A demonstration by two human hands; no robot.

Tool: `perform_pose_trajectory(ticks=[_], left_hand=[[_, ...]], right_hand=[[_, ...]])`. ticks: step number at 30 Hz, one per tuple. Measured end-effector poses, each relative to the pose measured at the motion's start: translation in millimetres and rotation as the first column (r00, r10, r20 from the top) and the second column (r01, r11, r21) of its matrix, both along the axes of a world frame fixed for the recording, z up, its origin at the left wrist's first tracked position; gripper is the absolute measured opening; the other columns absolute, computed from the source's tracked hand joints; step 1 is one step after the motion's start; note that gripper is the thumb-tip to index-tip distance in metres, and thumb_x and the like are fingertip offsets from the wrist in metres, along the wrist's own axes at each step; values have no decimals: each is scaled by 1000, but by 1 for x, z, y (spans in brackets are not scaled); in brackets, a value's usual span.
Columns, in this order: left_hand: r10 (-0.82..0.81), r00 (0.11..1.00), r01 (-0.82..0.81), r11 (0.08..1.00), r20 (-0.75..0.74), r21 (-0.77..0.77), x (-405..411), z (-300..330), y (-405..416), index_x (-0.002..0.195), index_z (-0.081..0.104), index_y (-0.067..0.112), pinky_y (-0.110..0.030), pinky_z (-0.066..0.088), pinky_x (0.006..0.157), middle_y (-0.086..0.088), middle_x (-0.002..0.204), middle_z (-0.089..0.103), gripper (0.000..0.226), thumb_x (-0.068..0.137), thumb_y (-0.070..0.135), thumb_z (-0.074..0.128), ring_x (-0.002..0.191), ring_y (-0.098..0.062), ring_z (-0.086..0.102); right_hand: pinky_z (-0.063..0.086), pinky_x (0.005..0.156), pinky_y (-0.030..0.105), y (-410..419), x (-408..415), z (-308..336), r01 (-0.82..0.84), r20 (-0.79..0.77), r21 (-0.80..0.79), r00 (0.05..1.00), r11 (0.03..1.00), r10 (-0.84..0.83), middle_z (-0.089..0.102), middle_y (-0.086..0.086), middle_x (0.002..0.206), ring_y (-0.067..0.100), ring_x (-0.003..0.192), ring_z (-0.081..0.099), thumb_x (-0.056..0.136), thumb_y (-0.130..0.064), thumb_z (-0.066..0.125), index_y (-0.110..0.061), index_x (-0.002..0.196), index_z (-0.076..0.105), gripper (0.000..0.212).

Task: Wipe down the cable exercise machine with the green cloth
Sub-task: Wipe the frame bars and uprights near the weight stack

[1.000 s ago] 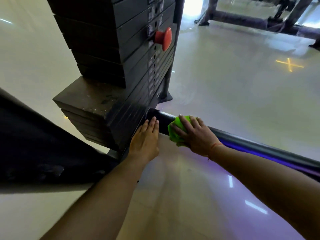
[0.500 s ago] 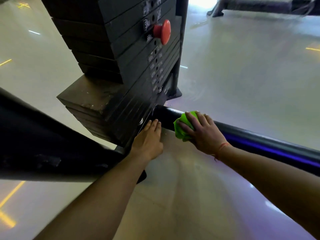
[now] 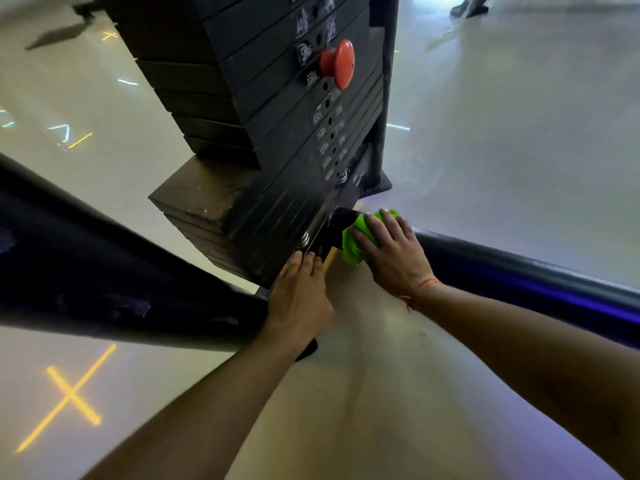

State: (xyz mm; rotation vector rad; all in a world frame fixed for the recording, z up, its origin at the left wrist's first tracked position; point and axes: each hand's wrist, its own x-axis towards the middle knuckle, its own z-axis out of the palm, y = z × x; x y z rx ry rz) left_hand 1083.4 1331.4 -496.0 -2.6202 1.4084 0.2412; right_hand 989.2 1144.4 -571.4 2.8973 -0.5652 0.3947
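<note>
Weight stack (image 3: 277, 109) top cut by upper edge, its plate labels too blurred to read; below the stack, most of green cloth (image 3: 353, 244) hidden under right hand (image 3: 394, 254), left hand (image 3: 301, 299) fingertips lost in shadow.

Small white weight labels run down the front face of the black stacked metal weight plates (image 3: 277, 109), one beside each pin hole. Most are blurred. Legible, roughly: "66lbs" just left of the red round selector pin knob (image 3: 337, 64); lower down "93lbs", "110lbs", "127lbs". A second column of figures to the right cannot be read with confidence. Yellow X mark on the pale glossy floor (image 3: 69, 400), lower left.
</note>
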Motion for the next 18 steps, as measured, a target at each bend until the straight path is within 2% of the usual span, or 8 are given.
perform_pose_trajectory(ticks=[3, 5, 7, 9, 11, 13, 16, 18], left_hand=[[66, 998, -66, 995, 3, 81, -13, 18, 18, 156, 23, 6, -41, 24, 122, -12, 162, 28, 64, 99, 26, 42, 149, -30, 27], [73, 996, -79, 983, 45, 165, -21, 34, 27, 150, 34, 3, -43, 35, 115, -15, 154, 39, 57, 96, 22, 42, 137, -32, 42], [26, 995, -52, 962, 101, 268, -28, 52, 30, 141, 44, 5, -44, 40, 108, -15, 143, 47, 48, 95, 19, 42, 127, -32, 49], [-41, 989, -9, 942, 143, 335, -31, 66, 31, 133, 50, 9, -44, 40, 103, -11, 136, 50, 41, 95, 19, 41, 124, -31, 51], [-78, 984, 12, 924, 158, 381, -30, 74, 33, 131, 52, 12, -42, 41, 98, -9, 133, 51, 37, 96, 20, 40, 122, -29, 53], [-131, 972, 34, 900, 194, 434, -28, 78, 36, 132, 52, 12, -39, 43, 93, -9, 132, 52, 37, 98, 23, 41, 118, -28, 56], [-204, 951, 64, 866, 234, 496, -25, 84, 41, 133, 52, 13, -36, 44, 90, -8, 133, 54, 38, 99, 23, 41, 117, -27, 59], [-208, 951, 77, 875, 227, 478, -26, 91, 43, 129, 55, 14, -36, 44, 90, -6, 131, 56, 35, 98, 23, 42, 116, -26, 60]], right_hand=[[17, 124, 58, 33, 32, -5, -49, 157, 258, 988, 965, 9, 28, 11, 164, 42, 152, 21, 95, -19, 57, -26, 155, 36, 65], [16, 124, 48, 67, 51, -11, -98, 282, 509, 958, 855, -58, 24, 7, 166, 36, 153, 20, 95, -12, 61, -25, 155, 39, 65], [26, 121, 35, 97, 64, -15, -163, 382, 797, 882, 582, -276, 30, 5, 161, 27, 146, 32, 92, 0, 60, -22, 153, 42, 67], [43, 112, 31, 119, 69, -13, -301, 329, 941, 722, 152, -609, 49, 1, 144, 22, 130, 52, 88, 13, 54, -21, 148, 48, 69], [59, 77, 20, 131, 74, -6, -388, 69, 904, 549, -181, -833, 63, -4, 117, 13, 92, 66, 89, 15, 50, -24, 137, 58, 62], [52, 49, 17, 130, 79, -2, -433, -98, 848, 441, -307, -892, 67, 2, 99, 9, 62, 58, 91, 9, 52, -23, 119, 69, 46], [43, 48, 21, 129, 88, 2, -566, -150, 687, 503, -456, -851, 60, -4, 87, 9, 58, 46, 85, -14, 64, -23, 105, 73, 23], [43, 60, 25, 145, 89, 8, -602, -70, 666, 537, -439, -841, 61, -9, 87, 10, 70, 50, 75, -35, 68, -24, 111, 73, 38]])
